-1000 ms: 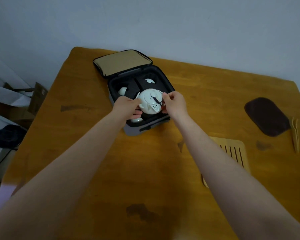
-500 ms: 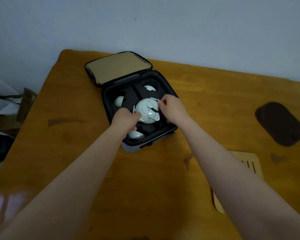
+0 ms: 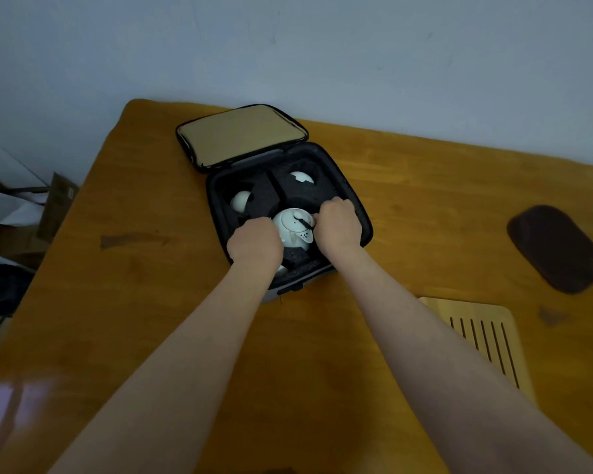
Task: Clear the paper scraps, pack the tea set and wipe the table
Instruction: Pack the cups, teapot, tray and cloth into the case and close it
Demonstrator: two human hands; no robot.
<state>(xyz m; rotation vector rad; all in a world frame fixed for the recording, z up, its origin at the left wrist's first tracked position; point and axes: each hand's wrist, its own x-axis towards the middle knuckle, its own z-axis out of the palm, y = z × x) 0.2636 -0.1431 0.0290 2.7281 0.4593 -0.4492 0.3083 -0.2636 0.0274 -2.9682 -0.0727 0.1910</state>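
Both hands gripped the white ceramic teapot point(image 3: 294, 226) inside the open black foam-lined zip case point(image 3: 240, 135).

The left hand point(image 3: 254, 242) curled round the teapot's 9 o'clock side and the right hand point(image 3: 338, 225) round its 3 o'clock side, the pot sitting in the foam's middle well. Small white cups point(image 3: 240, 201) lay at its 10 and 12 o'clock. On the wooden table point(image 3: 144, 302), a slatted bamboo tray point(image 3: 483, 333) lay at the case's 4 o'clock.

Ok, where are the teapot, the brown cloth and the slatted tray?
teapot point(image 3: 290, 223): head view, on its white lid.
brown cloth point(image 3: 558, 249): head view, middle of its top face.
tray point(image 3: 476, 309): head view, bare strip above the slots.
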